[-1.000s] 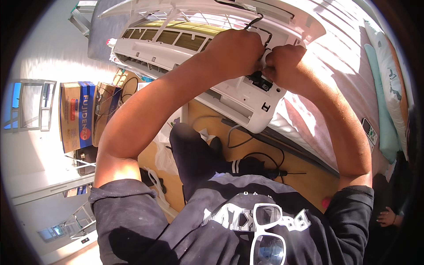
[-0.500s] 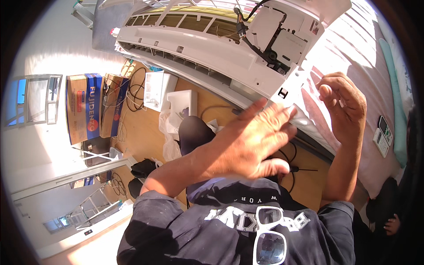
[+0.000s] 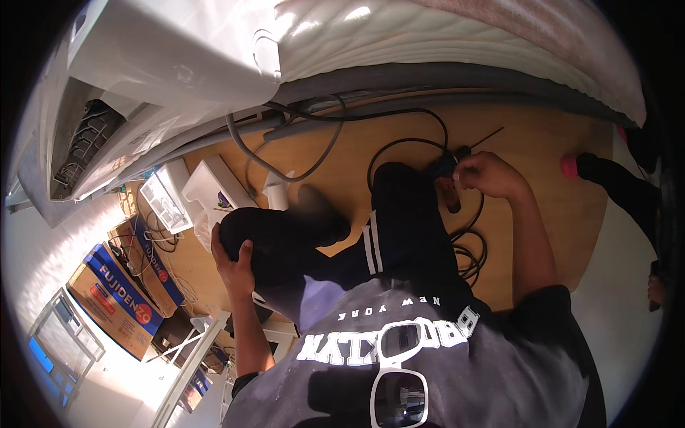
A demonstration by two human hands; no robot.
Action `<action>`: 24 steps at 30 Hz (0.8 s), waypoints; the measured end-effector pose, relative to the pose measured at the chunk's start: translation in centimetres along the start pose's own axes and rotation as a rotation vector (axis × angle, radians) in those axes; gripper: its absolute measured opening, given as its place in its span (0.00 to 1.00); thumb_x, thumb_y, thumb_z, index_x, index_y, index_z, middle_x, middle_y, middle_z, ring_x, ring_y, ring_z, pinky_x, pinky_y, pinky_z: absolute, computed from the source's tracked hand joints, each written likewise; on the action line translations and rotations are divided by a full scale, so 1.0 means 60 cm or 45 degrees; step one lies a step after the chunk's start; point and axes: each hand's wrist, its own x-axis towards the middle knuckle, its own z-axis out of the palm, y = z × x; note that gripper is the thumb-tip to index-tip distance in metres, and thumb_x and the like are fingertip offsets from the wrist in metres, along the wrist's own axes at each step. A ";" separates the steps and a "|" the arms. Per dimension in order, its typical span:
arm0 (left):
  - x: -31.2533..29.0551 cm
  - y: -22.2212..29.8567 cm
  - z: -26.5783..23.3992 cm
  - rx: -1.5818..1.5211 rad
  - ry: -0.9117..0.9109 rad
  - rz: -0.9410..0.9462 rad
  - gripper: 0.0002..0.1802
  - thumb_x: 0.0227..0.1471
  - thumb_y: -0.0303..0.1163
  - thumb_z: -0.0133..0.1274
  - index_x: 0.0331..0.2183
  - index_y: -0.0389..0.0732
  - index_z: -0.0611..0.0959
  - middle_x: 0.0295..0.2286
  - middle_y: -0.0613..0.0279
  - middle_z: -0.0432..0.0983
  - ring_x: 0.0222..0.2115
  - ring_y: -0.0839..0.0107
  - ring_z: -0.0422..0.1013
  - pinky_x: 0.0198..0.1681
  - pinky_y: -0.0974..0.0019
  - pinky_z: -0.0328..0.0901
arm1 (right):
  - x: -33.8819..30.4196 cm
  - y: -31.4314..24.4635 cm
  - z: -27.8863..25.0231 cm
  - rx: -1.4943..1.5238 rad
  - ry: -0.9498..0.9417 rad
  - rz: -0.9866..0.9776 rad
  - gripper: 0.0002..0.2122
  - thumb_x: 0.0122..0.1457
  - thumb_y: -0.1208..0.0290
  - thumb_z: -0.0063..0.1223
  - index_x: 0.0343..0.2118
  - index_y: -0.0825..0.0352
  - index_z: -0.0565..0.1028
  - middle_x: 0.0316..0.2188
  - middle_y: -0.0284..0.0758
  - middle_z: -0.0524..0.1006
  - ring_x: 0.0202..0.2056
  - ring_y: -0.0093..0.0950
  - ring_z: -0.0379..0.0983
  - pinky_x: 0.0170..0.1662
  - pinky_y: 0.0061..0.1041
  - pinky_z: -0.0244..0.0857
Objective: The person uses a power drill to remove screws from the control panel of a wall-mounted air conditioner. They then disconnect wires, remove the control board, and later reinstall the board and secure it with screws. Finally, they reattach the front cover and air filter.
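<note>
On my raised left knee rests my left hand (image 3: 234, 265), its thumb apart from the fingers and nothing held. My right hand (image 3: 492, 175) is low over the floor, its fingers curled together at the edge of a dark power tool (image 3: 444, 170). A long thin bit (image 3: 488, 138) sticks out from that tool, which looks like a drill. Whether the fingers grip the tool or something small, I cannot make out. At the upper left is the white air conditioner unit (image 3: 178, 60), with its louvre opening in shadow at the left end.
A mattress (image 3: 428, 44) borders the far side. Black cable (image 3: 410, 112) loops over the wooden floor (image 3: 553, 153) and around the tool. White foam packing (image 3: 214, 184) and cardboard boxes (image 3: 118, 299) stand at the left. A bystander's leg (image 3: 617, 187) shows at the right.
Both hands have left the air conditioner. My left hand has dropped to my knee, and my right hand has come down beside the power tool. The view has swung toward the floor.
</note>
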 end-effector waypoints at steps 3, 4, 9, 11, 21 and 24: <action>-0.045 -0.024 0.010 -0.029 0.070 0.042 0.48 0.58 0.40 0.68 0.73 0.35 0.69 0.67 0.40 0.70 0.68 0.46 0.67 0.73 0.51 0.59 | 0.076 0.191 0.111 -0.611 0.191 0.468 0.22 0.71 0.55 0.60 0.57 0.69 0.82 0.49 0.50 0.86 0.50 0.46 0.85 0.55 0.43 0.77; -0.057 -0.027 0.010 -0.003 0.128 0.120 0.48 0.58 0.39 0.68 0.73 0.35 0.69 0.66 0.40 0.71 0.68 0.46 0.67 0.73 0.51 0.59 | 0.101 0.235 0.154 -0.565 0.349 0.346 0.23 0.71 0.55 0.60 0.60 0.68 0.79 0.52 0.50 0.84 0.52 0.47 0.84 0.56 0.45 0.77; -0.106 -0.037 0.009 -0.169 0.197 0.051 0.49 0.57 0.41 0.70 0.73 0.36 0.70 0.66 0.41 0.71 0.67 0.48 0.69 0.73 0.52 0.60 | 0.193 0.323 0.309 -0.212 0.891 0.382 0.32 0.72 0.51 0.60 0.71 0.62 0.64 0.61 0.53 0.79 0.59 0.52 0.80 0.60 0.51 0.75; -0.123 -0.047 0.003 -0.131 0.230 0.092 0.49 0.56 0.41 0.71 0.72 0.35 0.70 0.68 0.42 0.69 0.68 0.47 0.68 0.73 0.52 0.61 | 0.218 0.337 0.328 -0.242 1.033 0.278 0.31 0.73 0.49 0.60 0.69 0.62 0.65 0.60 0.53 0.80 0.62 0.52 0.79 0.62 0.52 0.74; -0.100 -0.355 -0.022 -1.029 0.546 -0.475 0.22 0.72 0.44 0.61 0.53 0.35 0.87 0.39 0.59 0.88 0.36 0.71 0.83 0.45 0.66 0.76 | -0.076 0.253 0.247 -0.086 1.045 0.074 0.37 0.65 0.72 0.63 0.76 0.56 0.60 0.58 0.48 0.78 0.48 0.40 0.82 0.51 0.43 0.77; -0.012 -0.488 0.037 -0.908 0.654 -0.571 0.18 0.72 0.41 0.61 0.48 0.35 0.89 0.35 0.62 0.88 0.33 0.75 0.80 0.40 0.67 0.75 | -0.218 0.144 0.198 0.337 0.803 0.063 0.26 0.64 0.74 0.64 0.65 0.60 0.72 0.35 0.34 0.81 0.23 0.19 0.74 0.24 0.25 0.67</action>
